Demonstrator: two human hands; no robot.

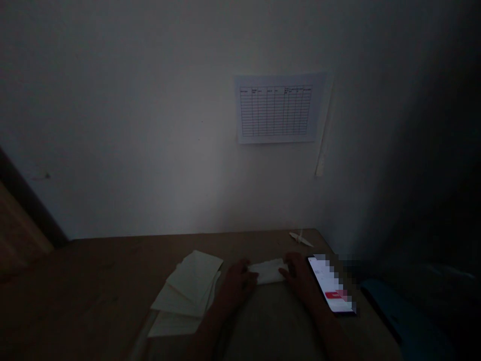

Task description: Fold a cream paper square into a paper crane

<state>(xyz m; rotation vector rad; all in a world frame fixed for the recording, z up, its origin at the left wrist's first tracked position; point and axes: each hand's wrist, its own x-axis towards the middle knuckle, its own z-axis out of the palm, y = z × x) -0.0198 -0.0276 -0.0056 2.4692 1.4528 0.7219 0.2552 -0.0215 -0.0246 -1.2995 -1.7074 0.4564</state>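
Observation:
In the dim head view, a small piece of white paper (268,271), folded into a narrow rectangle, lies on the brown table between my hands. My left hand (239,281) grips its left end, fingers on top and thumb at the near side. At the right end, my right hand (296,271) holds the paper between thumb and fingers. Left of my left arm rests a fanned stack of pale paper sheets (191,283). Beyond my right hand, near the table's back edge, sits a small folded paper shape (301,239) with pointed ends.
A lit phone (328,286) lies right of my right hand. The table (112,271) meets a pale wall, where a printed sheet with a grid (278,110) is fixed. A blue object (402,316) stands beyond the table's right edge. Deep shadow covers the far right.

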